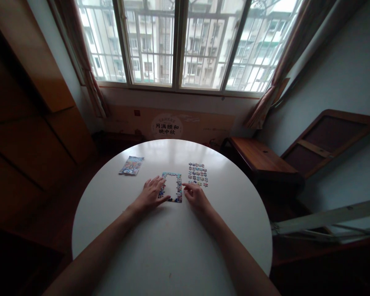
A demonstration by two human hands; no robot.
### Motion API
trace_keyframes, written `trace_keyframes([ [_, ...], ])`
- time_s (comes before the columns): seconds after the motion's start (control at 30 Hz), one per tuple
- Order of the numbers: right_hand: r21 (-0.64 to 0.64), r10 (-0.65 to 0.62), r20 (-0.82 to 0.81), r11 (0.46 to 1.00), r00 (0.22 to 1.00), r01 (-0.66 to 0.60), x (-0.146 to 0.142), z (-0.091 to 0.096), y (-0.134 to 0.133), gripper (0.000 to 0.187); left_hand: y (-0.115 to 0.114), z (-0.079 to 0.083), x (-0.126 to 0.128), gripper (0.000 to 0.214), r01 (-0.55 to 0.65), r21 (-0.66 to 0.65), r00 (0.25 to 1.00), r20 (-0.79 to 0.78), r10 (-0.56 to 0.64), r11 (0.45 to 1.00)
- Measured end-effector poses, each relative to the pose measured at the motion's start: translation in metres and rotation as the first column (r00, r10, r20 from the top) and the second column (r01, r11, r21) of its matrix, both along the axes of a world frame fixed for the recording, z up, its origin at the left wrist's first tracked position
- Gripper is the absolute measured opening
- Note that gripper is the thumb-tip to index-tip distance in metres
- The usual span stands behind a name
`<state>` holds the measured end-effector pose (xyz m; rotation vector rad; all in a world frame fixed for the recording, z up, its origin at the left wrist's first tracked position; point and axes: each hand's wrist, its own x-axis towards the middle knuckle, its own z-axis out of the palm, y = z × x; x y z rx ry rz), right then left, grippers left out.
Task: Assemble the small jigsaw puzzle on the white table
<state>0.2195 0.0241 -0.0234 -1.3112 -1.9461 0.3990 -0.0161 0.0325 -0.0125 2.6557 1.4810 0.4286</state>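
A jigsaw puzzle border [179, 187], a rectangle of joined pieces with the white tabletop showing in its middle, lies flat before me. Over its left side rests my left hand [152, 190], fingers spread and thumb reaching to the bottom edge. My right hand [196, 195] is at the border's right side, its index finger stretched toward the edge and the other fingers curled. No piece can be made out in it. Rows of loose puzzle pieces [198, 174] lie just beyond my right hand.
A colourful printed packet [131, 165] lies at the table's back left. The round white table [169, 255] has a wooden bench [259, 154] at its far right and a folding metal frame [327, 218] near its right edge. Barred windows stand behind.
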Motion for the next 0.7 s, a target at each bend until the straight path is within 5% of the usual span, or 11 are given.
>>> trace_keyframes([
  [0.7,-0.040,-0.053,-0.021,0.998,0.998,0.052,-0.001,-0.002,-0.019,0.031,-0.008,-0.018,0.013,0.086,-0.103,0.051,0.985,-0.131,0.109,0.993],
])
